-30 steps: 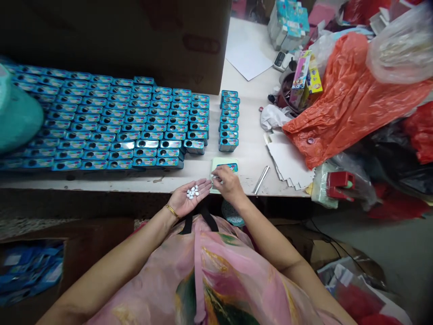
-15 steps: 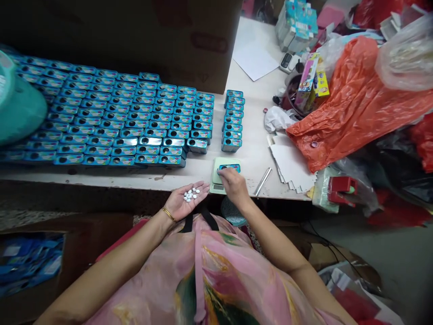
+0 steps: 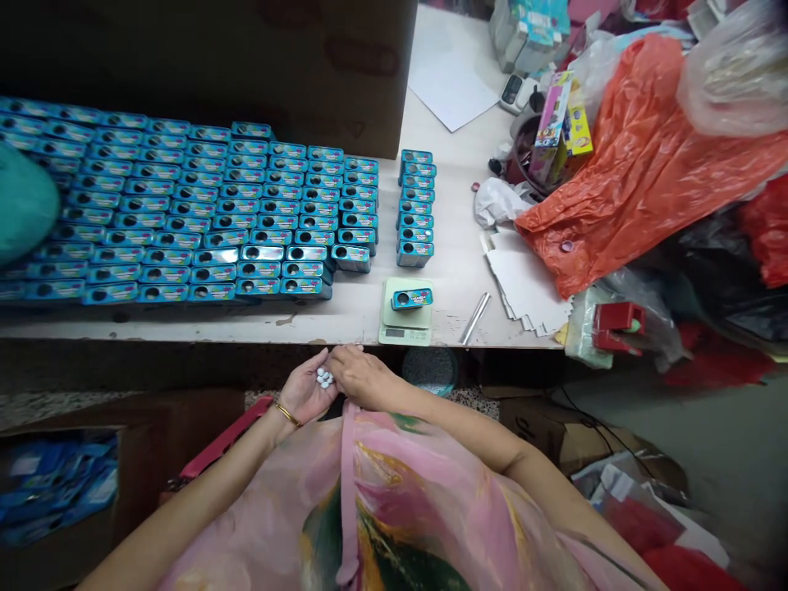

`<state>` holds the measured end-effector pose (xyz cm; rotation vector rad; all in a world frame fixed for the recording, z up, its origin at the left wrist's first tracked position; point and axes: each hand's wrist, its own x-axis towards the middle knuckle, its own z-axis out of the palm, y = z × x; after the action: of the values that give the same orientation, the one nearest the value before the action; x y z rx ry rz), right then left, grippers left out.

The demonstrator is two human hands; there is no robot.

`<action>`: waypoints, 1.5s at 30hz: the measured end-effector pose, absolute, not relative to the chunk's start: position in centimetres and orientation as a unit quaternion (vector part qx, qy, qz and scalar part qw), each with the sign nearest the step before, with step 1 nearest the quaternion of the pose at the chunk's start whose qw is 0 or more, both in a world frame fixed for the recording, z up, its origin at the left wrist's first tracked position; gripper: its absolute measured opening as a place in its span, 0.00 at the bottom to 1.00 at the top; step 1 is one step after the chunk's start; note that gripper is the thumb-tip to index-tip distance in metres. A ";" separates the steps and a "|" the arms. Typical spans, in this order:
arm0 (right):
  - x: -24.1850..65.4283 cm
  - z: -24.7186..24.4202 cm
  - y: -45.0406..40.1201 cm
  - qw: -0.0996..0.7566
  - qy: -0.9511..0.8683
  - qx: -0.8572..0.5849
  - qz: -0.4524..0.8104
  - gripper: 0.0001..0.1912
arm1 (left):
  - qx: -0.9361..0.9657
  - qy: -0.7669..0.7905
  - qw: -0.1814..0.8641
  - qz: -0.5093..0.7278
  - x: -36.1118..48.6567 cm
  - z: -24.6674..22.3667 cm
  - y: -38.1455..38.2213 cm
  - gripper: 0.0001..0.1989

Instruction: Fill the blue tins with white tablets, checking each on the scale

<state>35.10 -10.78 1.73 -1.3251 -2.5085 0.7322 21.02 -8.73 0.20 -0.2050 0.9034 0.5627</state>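
My left hand (image 3: 303,397) is cupped palm up below the table edge, cradling several small white mint-like pieces (image 3: 324,378). Over its palm bends my right hand (image 3: 362,376), back upward; its fingertips are curled in beside the pieces, and whatever they pinch is hidden. Just above, on the table, a pale green digital scale (image 3: 394,336) carries one small blue tin (image 3: 411,300) with a dark round opening in its top. Neither hand touches the scale or tin.
Rows of blue tins (image 3: 203,222) cover the left of the table, with a short column of tins (image 3: 416,209) apart. A metal tube (image 3: 475,318), white cards (image 3: 529,283) and an orange plastic bag (image 3: 621,164) lie to the right. A tub (image 3: 429,368) stands below the table edge.
My right hand has left the tin on the scale and moved down and left to my left palm. My left hand has drawn lower, its fingers curling up from flat. The tin sits slightly tilted.
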 end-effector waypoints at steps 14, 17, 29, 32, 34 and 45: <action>37.4 0.4 -10.1 0.189 -0.785 -0.522 0.275 0.06 | -0.067 0.380 0.873 0.298 22.9 -0.4 -7.1 0.12; 39.6 0.6 -9.3 0.242 -0.750 -0.548 0.281 0.08 | -0.057 0.363 0.885 0.287 24.9 0.2 -5.6 0.13; 41.9 0.7 -8.2 0.247 -0.744 -0.566 0.255 0.08 | -0.052 0.338 0.900 0.269 28.4 0.2 -4.4 0.09; 43.0 0.8 -7.8 0.293 -0.713 -0.582 0.259 0.08 | -0.043 0.340 0.899 0.271 28.2 0.2 -4.2 0.11; 44.2 0.8 -7.3 0.317 -0.687 -0.603 0.251 0.09 | -0.038 0.349 0.897 0.269 28.1 0.2 -3.9 0.14; 47.8 1.4 -7.1 0.341 -0.653 -0.647 0.196 0.12 | -0.048 0.381 0.878 0.286 24.7 0.9 -4.0 0.15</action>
<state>47.82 -7.09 1.35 -1.6837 -1.6998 0.5097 24.67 -3.99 0.88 -0.0997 0.7952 0.5961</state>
